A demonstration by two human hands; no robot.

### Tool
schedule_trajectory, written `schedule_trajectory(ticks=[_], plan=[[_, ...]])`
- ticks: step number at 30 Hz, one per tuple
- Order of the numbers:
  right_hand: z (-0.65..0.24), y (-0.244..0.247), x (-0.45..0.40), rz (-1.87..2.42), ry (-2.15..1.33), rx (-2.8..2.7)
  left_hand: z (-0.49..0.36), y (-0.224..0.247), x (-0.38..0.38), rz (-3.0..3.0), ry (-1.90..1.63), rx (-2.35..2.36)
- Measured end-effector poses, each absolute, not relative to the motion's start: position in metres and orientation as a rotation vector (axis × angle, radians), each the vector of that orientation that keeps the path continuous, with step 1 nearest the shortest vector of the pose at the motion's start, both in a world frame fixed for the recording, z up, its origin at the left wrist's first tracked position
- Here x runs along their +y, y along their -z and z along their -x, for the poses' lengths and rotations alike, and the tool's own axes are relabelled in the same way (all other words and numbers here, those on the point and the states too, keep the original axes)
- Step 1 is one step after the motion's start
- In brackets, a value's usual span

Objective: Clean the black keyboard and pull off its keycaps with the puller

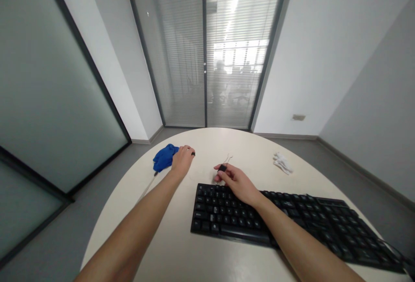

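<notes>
Frosted glass [48, 57] borders the room at left, and a slatted blind [181, 57] stands beyond the round cream tabletop [168, 238]. On the tabletop's left side, a thin white cable [147, 188] with a black tip [156, 173] leads up to a crumpled bright-blue cloth [165, 157]. Beside the cloth, the left hand [183, 161] is palm down with fingers curled, pinching a small black item [193, 154], its exact type too small to confirm. Near centre, the right hand [238, 182] clasps a small square black block [222, 168] between thumb and fingers; a thin pale wire [228, 158] extends just beyond them. The full-width black plastic keyboard [233, 213] lies under the right wrist and forearm, and a crumpled white fabric piece [282, 163] rests farther right. Possible faults, left to right: a loosened left pinch could drop the item beside the cloth; a sideways sweep of the left forearm could drag the cable; a slack right pinch could let the block fall among the keys, black on black; a lowered right forearm could press keys or shift the keyboard. Relative to the grips, the item sits at the left fingertips, the block inside the right pinch near the keyboard's far edge.
</notes>
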State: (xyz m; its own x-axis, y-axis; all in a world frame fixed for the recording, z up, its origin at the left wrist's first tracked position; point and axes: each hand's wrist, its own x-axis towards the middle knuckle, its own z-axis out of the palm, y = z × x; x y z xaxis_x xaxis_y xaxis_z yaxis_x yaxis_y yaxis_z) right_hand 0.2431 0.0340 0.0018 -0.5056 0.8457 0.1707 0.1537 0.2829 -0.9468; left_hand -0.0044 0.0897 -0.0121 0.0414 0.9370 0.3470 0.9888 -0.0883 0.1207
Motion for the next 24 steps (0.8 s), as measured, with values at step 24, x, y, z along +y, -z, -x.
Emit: schedule_trajectory(ticks=[24], plan=[[-0.2428, -0.0043, 0.033, 0.912, -1.246, -1.865, 0.0087, 0.014, 0.0897, 2.144, 0.547, -2.029]])
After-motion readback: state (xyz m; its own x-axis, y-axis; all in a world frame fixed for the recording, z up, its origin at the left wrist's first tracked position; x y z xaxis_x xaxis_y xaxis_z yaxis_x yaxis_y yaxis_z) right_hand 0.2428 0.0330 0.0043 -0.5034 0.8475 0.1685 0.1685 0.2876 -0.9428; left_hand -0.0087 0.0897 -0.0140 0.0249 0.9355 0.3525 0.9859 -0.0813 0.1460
